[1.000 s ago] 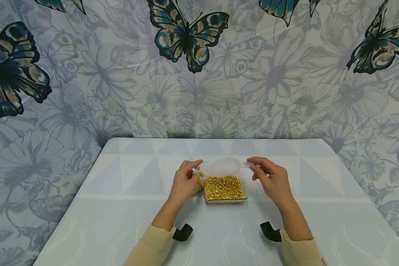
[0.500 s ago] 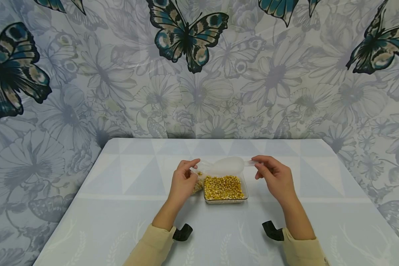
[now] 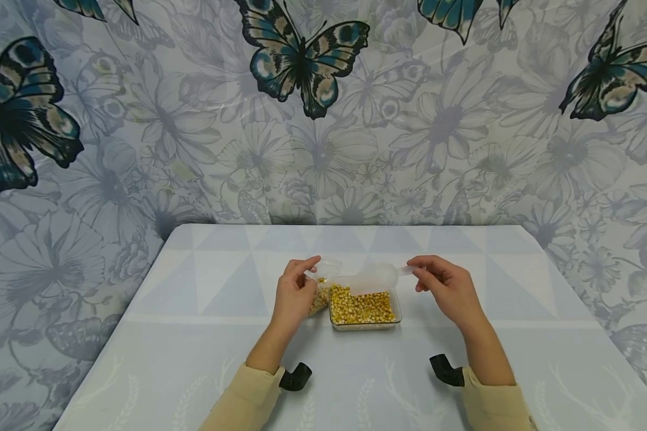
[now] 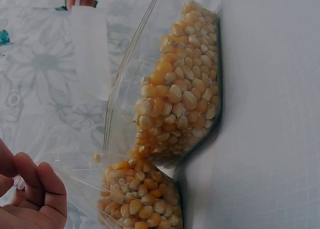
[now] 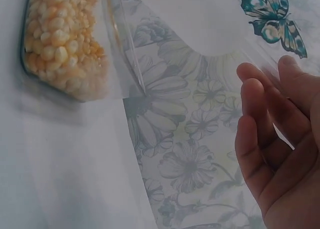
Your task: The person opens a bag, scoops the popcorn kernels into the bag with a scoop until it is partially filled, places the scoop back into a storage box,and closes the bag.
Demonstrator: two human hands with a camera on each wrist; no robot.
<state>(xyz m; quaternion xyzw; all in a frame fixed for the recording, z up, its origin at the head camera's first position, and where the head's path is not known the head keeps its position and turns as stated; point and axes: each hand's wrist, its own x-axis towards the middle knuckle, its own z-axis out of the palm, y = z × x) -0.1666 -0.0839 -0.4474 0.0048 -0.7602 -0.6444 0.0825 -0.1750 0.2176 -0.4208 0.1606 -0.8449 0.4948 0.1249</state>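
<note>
A clear rectangular container [image 3: 366, 327] filled with yellow corn kernels [image 3: 362, 308] stands on the table. My right hand [image 3: 450, 293] pinches the thin handle of a translucent white plastic scoop [image 3: 378, 277]. The scoop's bowl is tipped over the container's far part and covers some kernels; its inside is hidden. Against the container's left side is a clear plastic bag [image 4: 142, 196] holding more kernels. With thumb and fingers my left hand [image 3: 292, 296] grips the bag's upper edge, partly hiding it in the head view. Loose film stretches from those fingers in the left wrist view.
A pale patterned cloth covers the table [image 3: 205, 359]. Behind the table's far edge hangs a floral fabric backdrop [image 3: 323, 155] with butterflies. A black wrist mount [image 3: 296, 377] juts inward from the left sleeve, and another mount [image 3: 446, 370] from the right.
My right hand has shifted slightly right, drawing the scoop away from the bag. The scoop's bowl has tipped and lowered over the container. My left hand has moved slightly left with the bag's edge.
</note>
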